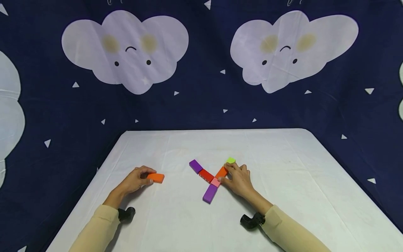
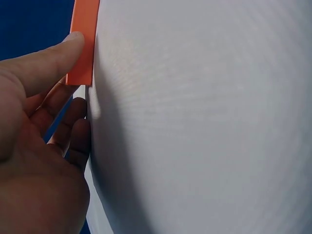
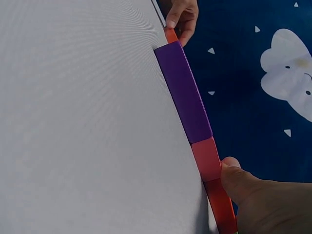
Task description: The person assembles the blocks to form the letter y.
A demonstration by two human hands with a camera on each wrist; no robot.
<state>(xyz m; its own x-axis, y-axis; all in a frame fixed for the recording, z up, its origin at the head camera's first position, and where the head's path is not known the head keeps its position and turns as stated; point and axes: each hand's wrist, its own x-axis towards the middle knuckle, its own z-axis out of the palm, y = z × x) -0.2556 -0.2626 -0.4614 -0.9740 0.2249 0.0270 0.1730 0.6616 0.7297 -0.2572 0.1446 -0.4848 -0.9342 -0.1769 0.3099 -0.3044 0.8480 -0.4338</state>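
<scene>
My left hand (image 1: 136, 180) pinches an orange block (image 1: 156, 178) between thumb and fingers at the left of the table. Near the middle, several blocks form a branching shape around a small pink block (image 1: 215, 182). A purple block (image 1: 210, 193) runs toward me from it, a red block (image 1: 206, 176) and another purple block (image 1: 196, 166) run to the far left, and a second orange block (image 1: 221, 172) to the far right. My right hand (image 1: 240, 180) holds that orange block, thumb by the pink joint, fingertips near a lime-green block (image 1: 231, 160), partly hidden.
Everything lies on a white-covered table (image 1: 170, 224). Behind it hangs a dark blue curtain (image 1: 201, 105) printed with clouds and small triangles. A black camera mount sits at each wrist, the left one (image 1: 127, 214) and the right one (image 1: 252, 221).
</scene>
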